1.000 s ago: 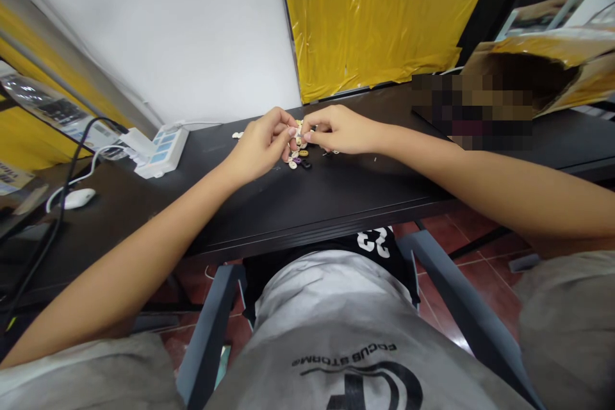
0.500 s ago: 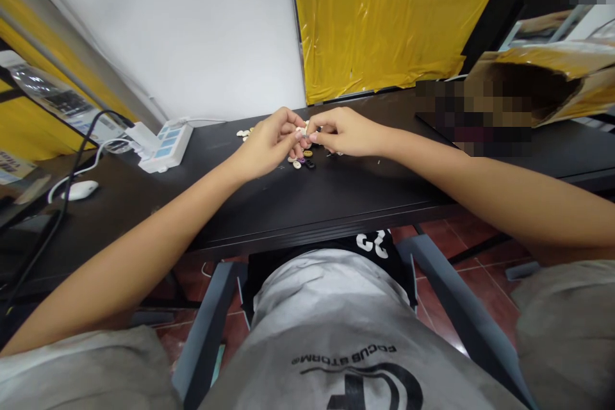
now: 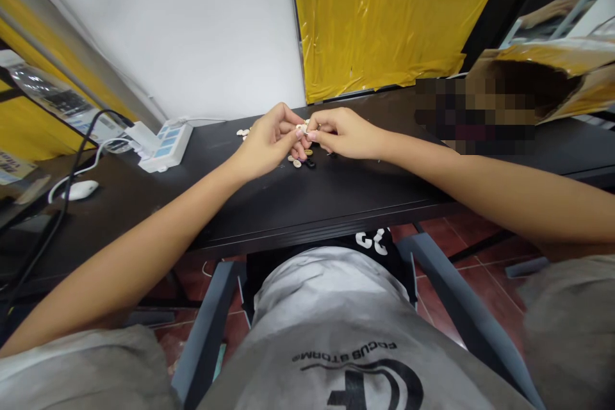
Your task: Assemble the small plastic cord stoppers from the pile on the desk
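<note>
My left hand (image 3: 275,141) and my right hand (image 3: 342,133) meet over the dark table, fingertips almost touching. Between them is a small white button-like piece (image 3: 302,129), pinched by the thumb and finger of each hand. Fingers cover part of it, so its exact shape is hard to make out. Just below the hands lie several small pieces of the same sort, among them a pale one (image 3: 297,164), a black one (image 3: 310,164) and a yellow one (image 3: 308,152). More white pieces (image 3: 243,133) rest beyond my left wrist.
To the left stand a white power strip (image 3: 169,146) with a plugged-in adapter, a white mouse (image 3: 81,189) and a plastic bottle (image 3: 57,93). An open cardboard box (image 3: 589,99) sits at the right. White and yellow panels (image 3: 384,19) rise behind the table (image 3: 312,198).
Both hands stay in nearly the same place, with the fingers shifting slightly around the white piece. The left hand has risen a little.
</note>
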The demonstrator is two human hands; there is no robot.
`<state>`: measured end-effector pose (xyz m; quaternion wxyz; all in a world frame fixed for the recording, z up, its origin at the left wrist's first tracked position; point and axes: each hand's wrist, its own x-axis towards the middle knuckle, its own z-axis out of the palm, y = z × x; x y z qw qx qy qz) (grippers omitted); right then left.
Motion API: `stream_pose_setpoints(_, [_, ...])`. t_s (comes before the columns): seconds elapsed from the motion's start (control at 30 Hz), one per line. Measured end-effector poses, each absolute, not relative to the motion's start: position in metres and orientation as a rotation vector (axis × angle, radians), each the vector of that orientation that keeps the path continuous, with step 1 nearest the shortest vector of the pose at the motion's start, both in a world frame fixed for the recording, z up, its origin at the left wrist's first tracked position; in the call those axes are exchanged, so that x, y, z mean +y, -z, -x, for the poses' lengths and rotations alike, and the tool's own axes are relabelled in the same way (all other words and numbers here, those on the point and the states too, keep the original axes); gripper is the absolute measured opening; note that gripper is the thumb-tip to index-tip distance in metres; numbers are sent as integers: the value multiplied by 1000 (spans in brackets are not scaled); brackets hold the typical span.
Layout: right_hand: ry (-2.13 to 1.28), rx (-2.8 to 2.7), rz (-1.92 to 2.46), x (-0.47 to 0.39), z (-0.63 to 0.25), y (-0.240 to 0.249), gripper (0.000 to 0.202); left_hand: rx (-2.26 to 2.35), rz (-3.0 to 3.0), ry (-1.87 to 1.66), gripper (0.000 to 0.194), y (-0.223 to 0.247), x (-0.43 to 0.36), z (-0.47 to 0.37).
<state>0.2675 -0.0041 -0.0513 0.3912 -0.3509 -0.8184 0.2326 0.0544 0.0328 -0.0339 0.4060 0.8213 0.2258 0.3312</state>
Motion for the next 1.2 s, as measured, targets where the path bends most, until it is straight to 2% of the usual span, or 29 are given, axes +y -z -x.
stream_pose_setpoints(0.43, [-547, -1934, 856, 3, -259, 64, 18, 595, -1969, -1023, 44, 51, 40, -62])
stream_pose_setpoints(0.73, [-619, -2044, 1027, -2, -262, 53, 19, 610, -2005, -902, 20, 52, 41, -62])
stream_pose_setpoints(0.87, [-511, -2175, 911, 1, -265, 51, 23, 623, -2034, -878, 17, 52, 42, -61])
stream_pose_setpoints(1.07, [-228, -2340, 1250, -1, -278, 37, 21, 710, -2218, -936, 7, 47, 48, -53])
stream_pose_setpoints(1.2, [-334, -2388, 1386, -4, -287, 28, 16, 783, -2565, -874, 10, 40, 46, -48])
